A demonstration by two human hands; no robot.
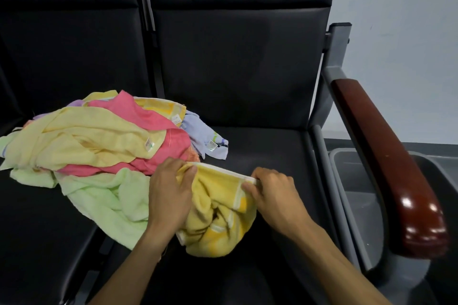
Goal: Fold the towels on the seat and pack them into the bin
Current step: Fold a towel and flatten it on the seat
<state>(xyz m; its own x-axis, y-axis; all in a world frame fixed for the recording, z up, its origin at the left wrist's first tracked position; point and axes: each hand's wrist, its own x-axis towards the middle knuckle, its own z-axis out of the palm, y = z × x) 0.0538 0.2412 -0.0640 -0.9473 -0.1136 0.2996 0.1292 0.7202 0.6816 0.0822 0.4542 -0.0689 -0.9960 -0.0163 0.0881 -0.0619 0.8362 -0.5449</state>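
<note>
A person's left hand (171, 193) and right hand (272, 193) pinch the white-banded top edge of a crumpled yellow towel (218, 215), fingers clamped on the cloth at either end, above the front of a black seat (260, 151). One loose pile of towels (99, 146) lies just left of it across two seats, in yellow, pink, pale green and lilac, too tangled to count. One grey bin (357, 195) stands right of the seat, partly hidden behind the wooden armrest (386, 156).
</note>
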